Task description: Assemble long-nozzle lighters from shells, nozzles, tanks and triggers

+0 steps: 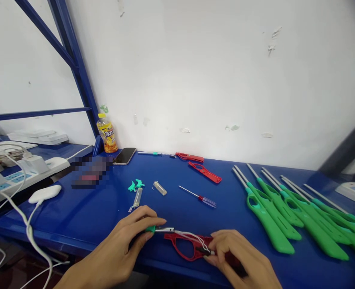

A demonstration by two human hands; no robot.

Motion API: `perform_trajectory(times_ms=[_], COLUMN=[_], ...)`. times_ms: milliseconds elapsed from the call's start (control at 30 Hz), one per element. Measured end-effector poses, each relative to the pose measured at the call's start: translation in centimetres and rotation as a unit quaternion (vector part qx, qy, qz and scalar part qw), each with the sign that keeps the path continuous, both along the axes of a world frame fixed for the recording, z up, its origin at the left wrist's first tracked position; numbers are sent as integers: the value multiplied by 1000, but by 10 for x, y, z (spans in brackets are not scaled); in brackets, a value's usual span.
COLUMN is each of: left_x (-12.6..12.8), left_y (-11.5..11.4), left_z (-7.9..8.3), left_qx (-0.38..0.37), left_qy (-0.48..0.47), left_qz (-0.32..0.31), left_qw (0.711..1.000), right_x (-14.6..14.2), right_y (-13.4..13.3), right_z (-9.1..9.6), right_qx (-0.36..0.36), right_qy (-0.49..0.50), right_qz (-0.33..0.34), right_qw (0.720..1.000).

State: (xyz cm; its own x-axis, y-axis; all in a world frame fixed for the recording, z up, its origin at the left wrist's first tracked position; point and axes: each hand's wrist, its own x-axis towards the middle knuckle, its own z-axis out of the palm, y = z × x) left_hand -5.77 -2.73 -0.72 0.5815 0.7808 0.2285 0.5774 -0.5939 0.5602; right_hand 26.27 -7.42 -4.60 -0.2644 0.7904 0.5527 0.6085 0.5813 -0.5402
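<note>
My left hand [121, 243] is closed, pinching a metal lighter nozzle [165, 230] by its green collar [150, 228]. White wires [192, 236] run from the nozzle's end to a small black igniter part [203, 251] at my right fingertips. My right hand [239, 255] is closed around a red lighter shell half [176, 248], whose trigger loop points left near the table's front edge. Part of the shell is hidden by my right fingers. Just beyond my left hand lie a clear fuel tank [138, 197] and green plastic pieces [136, 185].
Another clear tank [160, 188] and a screwdriver [199, 196] lie mid-table. Red shell halves [205, 172], a loose nozzle [149, 153], a phone [124, 156] and a bottle [107, 134] are farther back. Several green lighters [270, 218] cover the right side. Cables [27, 224] hang at left.
</note>
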Motion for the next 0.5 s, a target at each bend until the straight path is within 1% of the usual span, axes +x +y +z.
perform_trajectory(times_ms=[100,200,367,500], left_x=[2,2,0,2], left_y=[1,1,1,-3], left_z=[2,1,-4,1], left_qx=[-17,-35,-17,-16], left_qy=[-3,-4,10,31], left_qz=[-7,-7,14,11], left_qw=[1000,999,1000,999], right_x=[0,1,3,4], right_y=[-1,-1,-1,-1], right_z=[0,0,-1,-2], right_qx=[0,-1,3,4], right_qy=[2,-2,-15,-13], right_qz=[1,-1,5,4], right_qw=[1000,1000,1000,1000])
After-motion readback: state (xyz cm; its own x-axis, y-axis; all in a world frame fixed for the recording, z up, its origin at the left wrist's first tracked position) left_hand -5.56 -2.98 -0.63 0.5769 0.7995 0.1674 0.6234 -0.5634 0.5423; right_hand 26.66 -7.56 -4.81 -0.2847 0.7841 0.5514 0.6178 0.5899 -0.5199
